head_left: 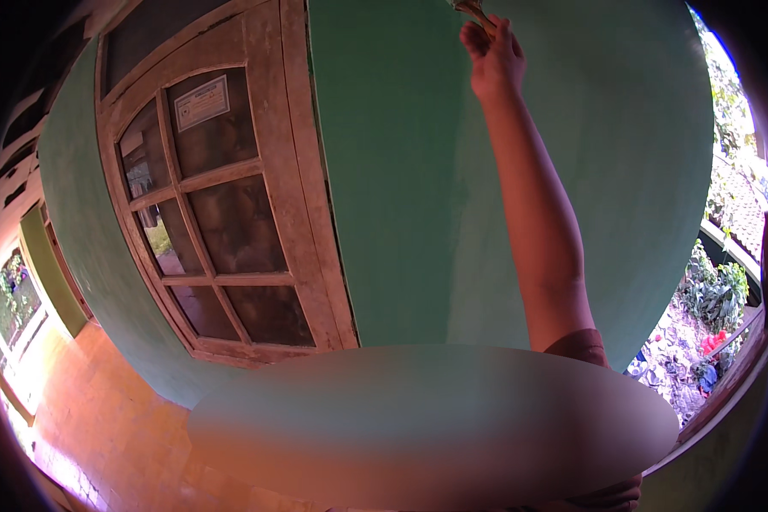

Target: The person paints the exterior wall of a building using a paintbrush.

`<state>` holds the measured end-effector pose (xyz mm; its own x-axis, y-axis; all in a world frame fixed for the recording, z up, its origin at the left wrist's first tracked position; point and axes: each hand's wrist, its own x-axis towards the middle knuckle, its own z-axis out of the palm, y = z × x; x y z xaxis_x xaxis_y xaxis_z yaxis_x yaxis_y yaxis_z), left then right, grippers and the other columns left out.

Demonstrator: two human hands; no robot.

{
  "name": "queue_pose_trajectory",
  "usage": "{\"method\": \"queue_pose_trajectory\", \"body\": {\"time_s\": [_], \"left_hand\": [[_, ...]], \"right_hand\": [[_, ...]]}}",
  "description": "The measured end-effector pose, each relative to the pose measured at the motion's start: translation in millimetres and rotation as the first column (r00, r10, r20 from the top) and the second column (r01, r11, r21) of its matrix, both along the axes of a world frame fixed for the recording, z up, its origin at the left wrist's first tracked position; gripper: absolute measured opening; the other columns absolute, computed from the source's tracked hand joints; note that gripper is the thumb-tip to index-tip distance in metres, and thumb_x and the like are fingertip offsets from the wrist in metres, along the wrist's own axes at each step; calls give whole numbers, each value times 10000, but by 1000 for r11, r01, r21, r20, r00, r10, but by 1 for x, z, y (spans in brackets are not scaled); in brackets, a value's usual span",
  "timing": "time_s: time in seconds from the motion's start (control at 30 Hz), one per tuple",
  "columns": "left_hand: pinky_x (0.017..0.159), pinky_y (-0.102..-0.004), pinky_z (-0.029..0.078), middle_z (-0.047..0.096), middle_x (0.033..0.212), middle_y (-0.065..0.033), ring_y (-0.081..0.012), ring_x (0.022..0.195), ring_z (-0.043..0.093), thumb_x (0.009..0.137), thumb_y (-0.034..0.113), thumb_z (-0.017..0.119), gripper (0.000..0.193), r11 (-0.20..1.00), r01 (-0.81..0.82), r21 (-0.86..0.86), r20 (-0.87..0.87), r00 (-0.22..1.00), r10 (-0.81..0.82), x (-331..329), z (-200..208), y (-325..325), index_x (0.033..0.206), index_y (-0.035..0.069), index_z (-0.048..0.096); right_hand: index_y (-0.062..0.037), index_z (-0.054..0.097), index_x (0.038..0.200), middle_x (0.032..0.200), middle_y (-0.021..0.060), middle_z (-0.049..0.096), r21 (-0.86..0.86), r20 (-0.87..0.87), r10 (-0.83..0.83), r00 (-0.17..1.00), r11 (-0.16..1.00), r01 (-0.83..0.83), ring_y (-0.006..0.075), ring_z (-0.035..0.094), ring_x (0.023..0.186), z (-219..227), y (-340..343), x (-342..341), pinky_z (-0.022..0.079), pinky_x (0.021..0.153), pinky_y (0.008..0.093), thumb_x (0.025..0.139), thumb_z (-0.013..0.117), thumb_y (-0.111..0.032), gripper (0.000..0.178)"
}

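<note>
Paintbrush (pixel 478 13), slim-handled, grasped in the raised right hand (pixel 497 66), before a smooth, two-toned green wall (pixel 392 188)

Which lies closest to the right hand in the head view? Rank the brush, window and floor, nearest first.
1. Brush: in the right hand, at the top edge.
2. Window: left of the hand.
3. Floor: lower left, farthest.

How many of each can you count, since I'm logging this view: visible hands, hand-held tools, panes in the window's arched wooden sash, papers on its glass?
Right hand: 1
Hand-held tool, partly out of frame: 1
Window panes: 6
Paper: 1
Total: 9
</note>
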<state>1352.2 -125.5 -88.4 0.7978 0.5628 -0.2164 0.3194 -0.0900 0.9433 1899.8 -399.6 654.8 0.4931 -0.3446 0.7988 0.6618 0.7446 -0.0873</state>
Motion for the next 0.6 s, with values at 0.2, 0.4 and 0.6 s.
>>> {"method": "queue_pose_trajectory", "body": {"time_s": [0.2, 0.4, 0.6], "left_hand": [[842, -354, 490, 662, 975, -107, -216, 939, 621, 960, 300, 557, 364, 607, 277, 745, -195, 960, -199, -7, -87, 42, 1180, 10, 583], [891, -369, 484, 665, 993, -146, -213, 948, 631, 944, 333, 583, 440, 969, 231, 86, 76, 968, -237, 1, -72, 107, 1278, 50, 545], [779, -337, 533, 555, 1219, -199, -251, 1040, 596, 921, 194, 605, 434, 849, 79, 522, 308, 911, -274, -12, -73, 137, 1306, 12, 518]], "right_hand": [[-5, 586, 1025, 752, 79, 612, 48, -262, -167, 950, 981, 186, 162, 586, 633, 3, 17, 28, 522, 576, 298, 947, 578, -234, 243], [55, 632, 983, 740, 83, 617, -21, -373, -597, 710, 771, 637, 160, 580, 664, -51, 20, 51, 464, 615, 289, 918, 577, -242, 309], [52, 643, 1003, 853, 145, 661, -152, -421, -728, 541, 645, 749, 215, 620, 757, -103, 47, 14, 482, 705, 336, 918, 568, -262, 334]]}}
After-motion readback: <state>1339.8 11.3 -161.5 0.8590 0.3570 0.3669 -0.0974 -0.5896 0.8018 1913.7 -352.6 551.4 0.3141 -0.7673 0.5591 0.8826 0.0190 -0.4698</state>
